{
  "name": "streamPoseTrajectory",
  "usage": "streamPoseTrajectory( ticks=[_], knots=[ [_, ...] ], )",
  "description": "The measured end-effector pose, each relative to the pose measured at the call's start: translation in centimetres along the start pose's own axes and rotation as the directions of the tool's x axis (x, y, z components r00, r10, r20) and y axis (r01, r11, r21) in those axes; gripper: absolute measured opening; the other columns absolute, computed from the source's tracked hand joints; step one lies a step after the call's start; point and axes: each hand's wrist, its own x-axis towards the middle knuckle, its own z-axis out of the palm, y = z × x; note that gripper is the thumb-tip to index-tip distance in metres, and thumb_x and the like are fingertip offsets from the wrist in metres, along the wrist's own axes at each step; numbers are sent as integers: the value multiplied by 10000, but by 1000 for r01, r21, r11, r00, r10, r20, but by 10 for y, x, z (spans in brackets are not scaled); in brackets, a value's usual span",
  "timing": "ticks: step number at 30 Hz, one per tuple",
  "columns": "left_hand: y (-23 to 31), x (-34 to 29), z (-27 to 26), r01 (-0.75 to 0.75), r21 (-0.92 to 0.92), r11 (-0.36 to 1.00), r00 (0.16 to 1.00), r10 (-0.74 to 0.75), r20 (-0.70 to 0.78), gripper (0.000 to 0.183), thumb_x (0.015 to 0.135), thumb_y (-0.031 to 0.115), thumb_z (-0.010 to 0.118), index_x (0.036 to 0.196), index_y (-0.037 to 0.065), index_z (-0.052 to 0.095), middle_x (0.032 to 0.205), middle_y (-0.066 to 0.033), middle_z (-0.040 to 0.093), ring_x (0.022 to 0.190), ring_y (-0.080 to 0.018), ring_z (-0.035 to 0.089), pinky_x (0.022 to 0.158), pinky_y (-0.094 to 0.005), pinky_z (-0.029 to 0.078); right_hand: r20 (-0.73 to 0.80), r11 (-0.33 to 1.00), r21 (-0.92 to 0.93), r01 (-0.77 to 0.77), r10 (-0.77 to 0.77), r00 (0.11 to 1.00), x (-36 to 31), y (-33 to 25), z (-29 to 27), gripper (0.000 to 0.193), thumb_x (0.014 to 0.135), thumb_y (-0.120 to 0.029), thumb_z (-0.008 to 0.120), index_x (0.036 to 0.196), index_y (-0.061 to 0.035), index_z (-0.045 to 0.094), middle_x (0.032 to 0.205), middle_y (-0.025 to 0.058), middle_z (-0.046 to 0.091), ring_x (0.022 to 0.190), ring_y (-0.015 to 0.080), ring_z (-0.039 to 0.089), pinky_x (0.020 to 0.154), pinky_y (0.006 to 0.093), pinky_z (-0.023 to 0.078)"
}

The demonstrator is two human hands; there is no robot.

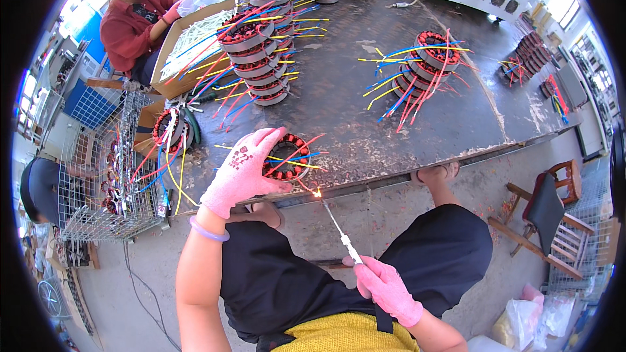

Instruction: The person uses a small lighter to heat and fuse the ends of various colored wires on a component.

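My left hand [242,171], in a pink glove, grips a ring-shaped motor stator [301,164] by its left side, near the table's front edge. Red coils line the ring, and red, blue and yellow lead wires stick out of it. Below, my right hand [386,287], also gloved in pink, is closed around a slim torch-like tool [347,242] with a white body and thin metal stem. Its tip meets a red lead wire hanging off the stator, and a small orange flame [317,193] glows there. The part of the tool inside my right palm is hidden.
Stator stacks [261,65] stand behind my left hand, another stack [427,68] to the right. A cardboard box [195,42] of white strips is at the far left, beside a co-worker [134,23]. Wire baskets [98,176] flank the table; a wooden chair [544,215] stands right.
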Motion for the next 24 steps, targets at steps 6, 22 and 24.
streamPoseTrajectory(
  ticks=[6, 22, 24],
  knots=[
    [-1, -2, 2, -3, 24, 1000, 1000, 3, -19, 961, 595, 271, 903, 1422, 18, 484, 1371, -171, 535, 1270, -368, 514, 1075, -427, 415, 12, 1000, -11, 7, -7, 1000, 2, 2, 0, 373, 1047, -244, 519, 1328, -6, 581, 717, -46, 478, 609, 48, 434, 543, 224, 345],
    [1, -1, 3, 32, 47, 998, 999, -32, 1, 980, 597, 346, 908, 1419, 29, 479, 1386, -197, 514, 1273, -397, 502, 1082, -447, 408, 7, 999, -4, 35, -35, 999, 4, 7, 0, 347, 1049, -234, 506, 1292, -2, 595, 718, -32, 484, 600, 54, 437, 554, 243, 371],
    [0, -1, 3, 31, 49, 998, 1000, -31, -1, 977, 599, 342, 909, 1418, 27, 479, 1382, -198, 515, 1269, -397, 505, 1078, -446, 411, 10, 1000, 12, 23, -23, 1000, 3, 7, -1, 351, 1051, -239, 501, 1292, -2, 594, 711, -31, 483, 595, 55, 436, 554, 245, 371]
  ],
)
